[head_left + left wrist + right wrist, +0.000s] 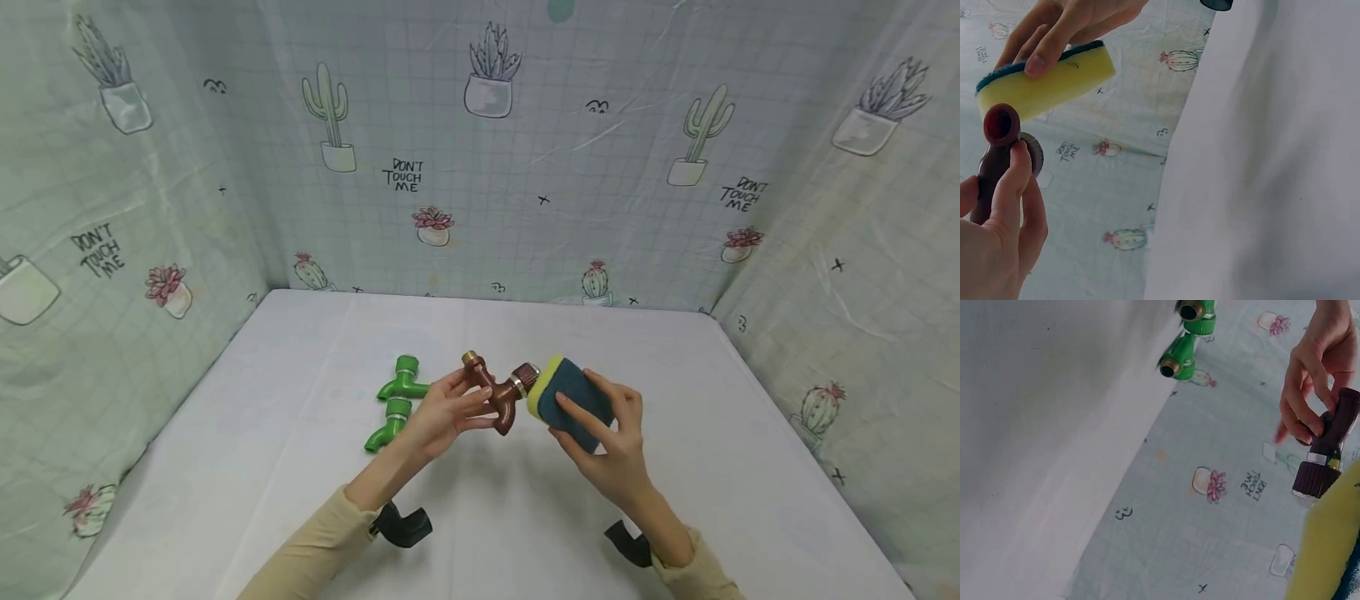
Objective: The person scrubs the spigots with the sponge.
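Note:
In the head view my left hand holds a brown faucet above the white table, its fingers and thumb round the end with the brass thread. My right hand grips a sponge with a yellow foam side and a dark blue-green scouring side. The sponge's yellow side faces the faucet, and its edge lies right at the ribbed knob. In the right wrist view the ribbed brown knob overlaps the yellow foam. The spout's open mouth shows in the left wrist view.
Two green faucets lie on the white table left of my left hand. Black curved pieces sit at both wrists. A patterned cloth with cactus prints stands behind the table and along both sides.

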A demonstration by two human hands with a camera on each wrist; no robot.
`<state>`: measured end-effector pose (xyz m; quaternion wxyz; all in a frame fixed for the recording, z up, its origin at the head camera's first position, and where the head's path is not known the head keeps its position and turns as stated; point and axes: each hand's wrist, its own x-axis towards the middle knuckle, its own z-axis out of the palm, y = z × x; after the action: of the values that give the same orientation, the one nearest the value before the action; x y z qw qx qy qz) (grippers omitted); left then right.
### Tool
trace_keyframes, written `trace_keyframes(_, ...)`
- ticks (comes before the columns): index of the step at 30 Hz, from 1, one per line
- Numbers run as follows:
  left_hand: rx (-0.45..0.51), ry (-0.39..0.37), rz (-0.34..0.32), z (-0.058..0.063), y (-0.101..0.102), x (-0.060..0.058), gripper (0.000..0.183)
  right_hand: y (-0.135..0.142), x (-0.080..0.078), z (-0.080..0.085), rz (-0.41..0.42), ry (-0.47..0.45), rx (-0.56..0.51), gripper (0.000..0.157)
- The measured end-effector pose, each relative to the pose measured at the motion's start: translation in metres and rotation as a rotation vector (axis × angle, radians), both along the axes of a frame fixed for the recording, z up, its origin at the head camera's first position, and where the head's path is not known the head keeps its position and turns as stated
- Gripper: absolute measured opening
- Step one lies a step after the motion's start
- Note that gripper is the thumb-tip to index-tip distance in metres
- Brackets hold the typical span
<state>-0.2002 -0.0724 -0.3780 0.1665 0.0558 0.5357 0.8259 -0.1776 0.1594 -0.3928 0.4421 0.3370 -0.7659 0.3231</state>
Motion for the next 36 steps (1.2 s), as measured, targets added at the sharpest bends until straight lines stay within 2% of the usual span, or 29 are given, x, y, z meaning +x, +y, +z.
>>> trace_keyframes(4, -0.022, 0.045, -0.057, -0.001, 0.003, 0.000, 0.051, -0.003, -0.001, 0.003, -0.013, 0.010, 0.046, 0.035)
trace_keyframes(9, -0.084, 0.098, -0.092, -0.001, 0.002, -0.001, 0.052, -0.005, -0.002, 0.010, -0.029, 0.010, 0.057, 0.035)
trace_keyframes(16, -0.160, 0.116, -0.156, 0.000, -0.002, -0.002, 0.047, -0.007, -0.002, 0.022, -0.033, -0.019, 0.078, 0.037)
trace_keyframes(21, -0.158, 0.148, -0.176, 0.000, -0.002, 0.000, 0.048, -0.010, -0.002, 0.030, -0.064, -0.096, 0.114, 0.041)
trace_keyframes(26, -0.165, 0.180, -0.154, -0.004, -0.001, 0.001, 0.051, -0.016, -0.004, 0.034, -0.095, -0.121, 0.135, 0.039)
trace_keyframes(32, -0.088, 0.148, -0.107, -0.006, -0.001, 0.002, 0.046, -0.021, -0.007, 0.034, -0.079, -0.085, 0.120, 0.036)
trace_keyframes(36, 0.032, 0.076, -0.134, -0.006, -0.004, 0.001, 0.037, -0.019, -0.006, 0.032, -0.045, -0.058, 0.119, 0.037)
